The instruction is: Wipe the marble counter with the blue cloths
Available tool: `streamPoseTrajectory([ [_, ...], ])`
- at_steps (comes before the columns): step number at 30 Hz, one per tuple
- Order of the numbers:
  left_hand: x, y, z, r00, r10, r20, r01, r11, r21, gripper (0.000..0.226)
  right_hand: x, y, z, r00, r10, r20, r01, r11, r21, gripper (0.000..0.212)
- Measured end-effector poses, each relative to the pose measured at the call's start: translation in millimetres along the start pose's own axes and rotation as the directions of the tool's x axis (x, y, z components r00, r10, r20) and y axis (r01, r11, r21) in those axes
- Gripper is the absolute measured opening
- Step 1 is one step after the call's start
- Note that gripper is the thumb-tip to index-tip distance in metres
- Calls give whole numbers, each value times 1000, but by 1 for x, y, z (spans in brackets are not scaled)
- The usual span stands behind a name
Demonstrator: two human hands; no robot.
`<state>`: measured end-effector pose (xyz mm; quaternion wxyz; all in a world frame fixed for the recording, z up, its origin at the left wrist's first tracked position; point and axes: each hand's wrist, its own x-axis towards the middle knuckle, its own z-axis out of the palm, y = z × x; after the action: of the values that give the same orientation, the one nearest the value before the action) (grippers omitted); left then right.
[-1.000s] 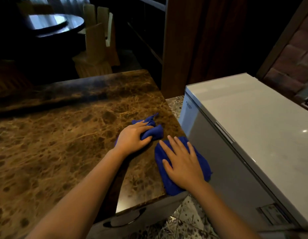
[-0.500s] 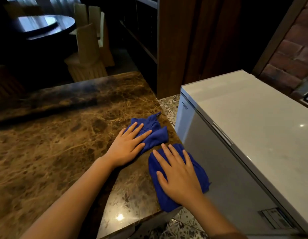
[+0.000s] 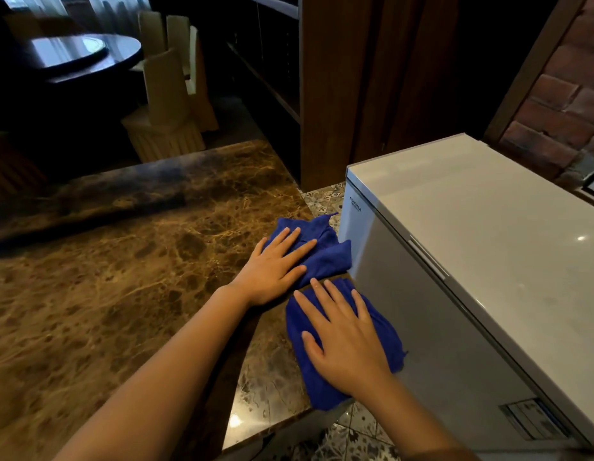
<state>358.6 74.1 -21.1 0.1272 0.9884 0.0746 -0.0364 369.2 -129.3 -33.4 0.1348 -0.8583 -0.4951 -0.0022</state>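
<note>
Two blue cloths lie at the right end of the brown marble counter (image 3: 106, 277). My left hand (image 3: 275, 267) rests flat, fingers spread, on the farther blue cloth (image 3: 325, 254), which is bunched near the counter's right edge. My right hand (image 3: 342, 341) presses flat on the nearer blue cloth (image 3: 385, 341), which hangs a little over the counter's right edge and its front corner. Neither hand grips its cloth; both palms lie on top.
A white chest freezer (image 3: 488, 244) stands close along the counter's right side. A patterned tile floor (image 3: 352, 440) shows in the gap. Beyond the counter are a wooden pillar (image 3: 325, 88), a dark round table (image 3: 76, 58) and pale chairs (image 3: 166, 104).
My left hand has gone from clutching its bunched cloth to lying flat on it and has slid it right, toward the counter edge. The right hand stays flat on its cloth.
</note>
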Motion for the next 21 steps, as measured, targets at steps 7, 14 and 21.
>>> streamPoseTrajectory([
  [7, -86, -26, -20, 912, -248, -326, 251, 967, -34, 60, 0, 0, 0, 1000, -3, 21, 2, 1000, 15, 56],
  [14, -184, -50, -11, 836, -467, -290, 457, 883, -105, 48, 3, -1, -7, 998, -30, 63, 30, 1000, -1, 63],
  [21, -230, -42, -5, 794, -522, -312, 509, 851, -127, 58, 10, -16, -36, 970, 22, 241, 9, 992, -127, 58],
])
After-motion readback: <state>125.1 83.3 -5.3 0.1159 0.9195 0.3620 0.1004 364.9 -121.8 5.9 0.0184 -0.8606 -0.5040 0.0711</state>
